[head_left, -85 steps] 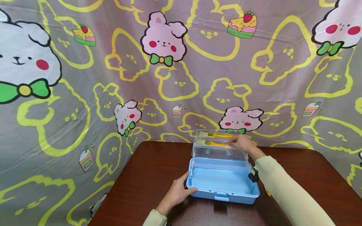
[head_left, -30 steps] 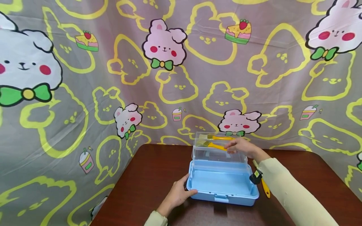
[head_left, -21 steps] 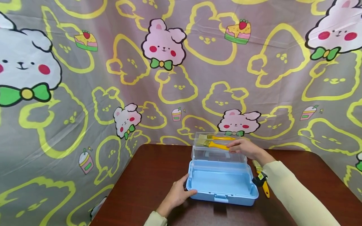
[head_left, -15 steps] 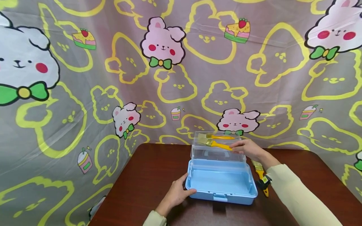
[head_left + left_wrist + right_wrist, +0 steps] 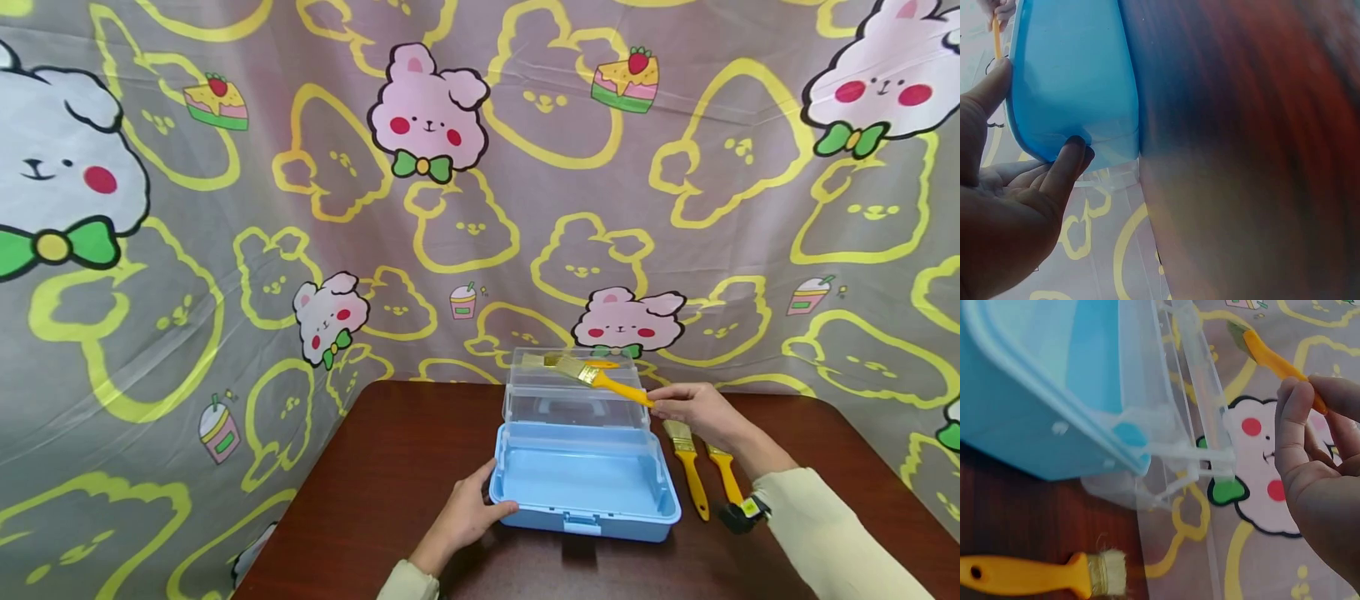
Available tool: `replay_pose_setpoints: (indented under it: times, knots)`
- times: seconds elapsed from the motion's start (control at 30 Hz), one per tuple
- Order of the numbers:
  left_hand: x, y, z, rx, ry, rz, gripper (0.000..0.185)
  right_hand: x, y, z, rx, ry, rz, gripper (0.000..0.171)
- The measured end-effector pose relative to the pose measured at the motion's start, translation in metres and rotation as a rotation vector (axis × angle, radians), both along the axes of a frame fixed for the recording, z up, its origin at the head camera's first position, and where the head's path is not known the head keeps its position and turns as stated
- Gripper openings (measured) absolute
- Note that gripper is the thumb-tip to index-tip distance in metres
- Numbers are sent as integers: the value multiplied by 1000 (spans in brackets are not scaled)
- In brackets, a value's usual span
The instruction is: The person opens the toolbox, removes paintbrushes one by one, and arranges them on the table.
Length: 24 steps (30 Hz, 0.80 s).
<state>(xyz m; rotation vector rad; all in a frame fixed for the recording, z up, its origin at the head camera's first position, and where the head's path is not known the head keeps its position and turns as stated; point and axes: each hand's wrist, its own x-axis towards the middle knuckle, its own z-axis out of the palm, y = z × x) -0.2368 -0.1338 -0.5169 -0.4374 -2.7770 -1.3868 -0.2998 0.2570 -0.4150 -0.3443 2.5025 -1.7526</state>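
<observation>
My right hand (image 5: 701,410) pinches the end of a yellow-handled paintbrush (image 5: 621,388), its bristles pointing left over the raised clear trays. In the right wrist view, thumb and fingers close on the tip of the paintbrush's handle (image 5: 1272,359). My left hand (image 5: 467,510) grips the left front corner of a light blue storage box (image 5: 588,523), thumb on the rim and fingers against the side wall. The box stands open, with its clear trays (image 5: 573,408) lifted at the back and a bare blue bottom. Another paintbrush (image 5: 602,364) lies in the upper tray, partly hidden by the held one.
Two more yellow-handled paintbrushes lie on the brown table (image 5: 390,467) right of the box: one paintbrush (image 5: 690,475) close beside it, another paintbrush (image 5: 726,475) partly under my right forearm. A cartoon-patterned curtain (image 5: 450,217) hangs behind and to the left.
My right hand has drawn the paintbrush out of the lower clear tray and carried it rightward, tilting its handle down. The left hand keeps its grip on the box.
</observation>
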Motion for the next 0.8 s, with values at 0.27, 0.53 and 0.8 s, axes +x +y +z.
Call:
replay_pose_setpoints:
  times: [0.27,0.53,0.8]
  knots:
    - [-1,0,0,17,15,-26,81,19,36,-10,-172,35,11,29]
    - [-2,1,-1,32,17,-33,80,30,70,-24,-333,70,70,22]
    - [-3,0,-5,8,17,-12,82,39,96,-33,-415,30,28,26]
